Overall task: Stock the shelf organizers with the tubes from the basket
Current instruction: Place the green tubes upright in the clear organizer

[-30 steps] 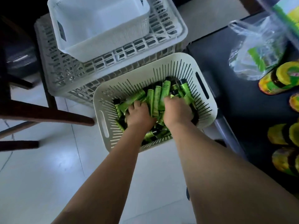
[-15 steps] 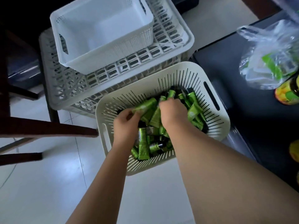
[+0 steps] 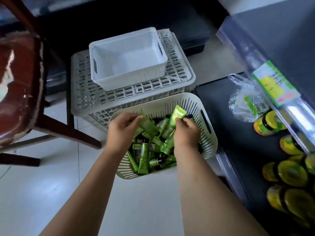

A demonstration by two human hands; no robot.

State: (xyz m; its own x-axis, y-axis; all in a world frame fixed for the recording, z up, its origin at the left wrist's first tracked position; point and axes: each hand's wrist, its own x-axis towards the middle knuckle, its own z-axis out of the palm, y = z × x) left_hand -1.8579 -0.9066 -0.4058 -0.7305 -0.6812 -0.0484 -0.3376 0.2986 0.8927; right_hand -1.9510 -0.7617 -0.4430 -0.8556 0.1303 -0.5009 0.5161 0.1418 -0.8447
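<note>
Down on the pale floor [image 3: 42,193], near centre of the head view, a cream slotted basket [image 3: 205,106] sits just beside the dark shelf [image 3: 221,116] on its right. A big pale crate [image 3: 88,99] is right behind it on the far side; can't tell if they touch. The basket holds a loose heap of green tubes [image 3: 144,161] w/ black caps, lying every which way.

Both our hands are over the basket. Our left hand [image 3: 121,132], at the far-left rim, has fingers curled, thumb & fingertips pinching the end of a low tube [image 3: 149,127] that slopes down-right into the heap. Our right hand [image 3: 186,135], toward the right side, has fingers curled round a raised tube [image 3: 176,114], tilted up w/ its flat end pointing far, above the heap. Can't tell if either hand grips more than one.

On the crate stands a white bin [image 3: 129,79], open top. At left is a red-brown chair [image 3: 17,74], legs on the floor. On the shelf at right: a clear bag [image 3: 243,99] w/ green packets, then yellow-green jars [image 3: 293,172] running toward the near end. The right edge is blurred, so labels are unreadable.
</note>
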